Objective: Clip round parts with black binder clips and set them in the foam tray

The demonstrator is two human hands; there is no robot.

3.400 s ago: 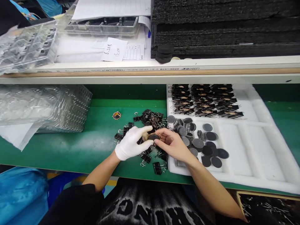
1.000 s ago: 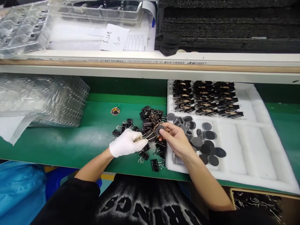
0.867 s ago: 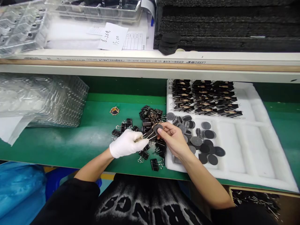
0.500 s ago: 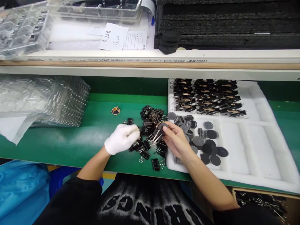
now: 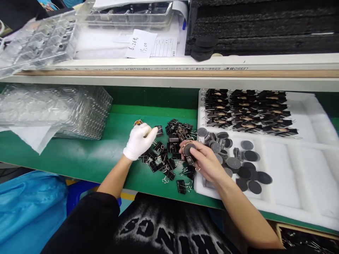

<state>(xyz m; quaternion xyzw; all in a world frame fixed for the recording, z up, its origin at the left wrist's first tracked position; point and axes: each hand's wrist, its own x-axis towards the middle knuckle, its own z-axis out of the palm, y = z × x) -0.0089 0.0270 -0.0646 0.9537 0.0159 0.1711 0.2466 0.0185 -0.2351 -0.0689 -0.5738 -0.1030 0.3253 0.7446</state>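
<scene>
My left hand [image 5: 139, 141], in a white glove, is over the green bench with its fingers curled in. Its fingertips are hidden, so I cannot make out what they hold. A small round part with a metal rim [image 5: 138, 122] shows just beyond its knuckles, and a black binder clip [image 5: 159, 131] sits by the thumb. Bare and closed, my right hand [image 5: 205, 158] grips a dark round disc [image 5: 189, 149] with a gold-coloured rim along its edge. Metal clip handles poke out beneath that disc. Between and below my hands lies a loose heap of binder clips [image 5: 173, 148].
A white foam tray [image 5: 283, 169] at right bears rows of clipped parts [image 5: 246, 106] and loose dark discs [image 5: 233, 163]. Stacked clear plastic trays [image 5: 87, 109] stand at left. A shelf edge [image 5: 169, 82] crosses above the bench. A box of clips [image 5: 304, 238] is at lower right.
My left hand has moved up and left, from the clip heap towards the small round part. My right hand has turned the disc, and its gold rim now shows. The view has shifted slightly.
</scene>
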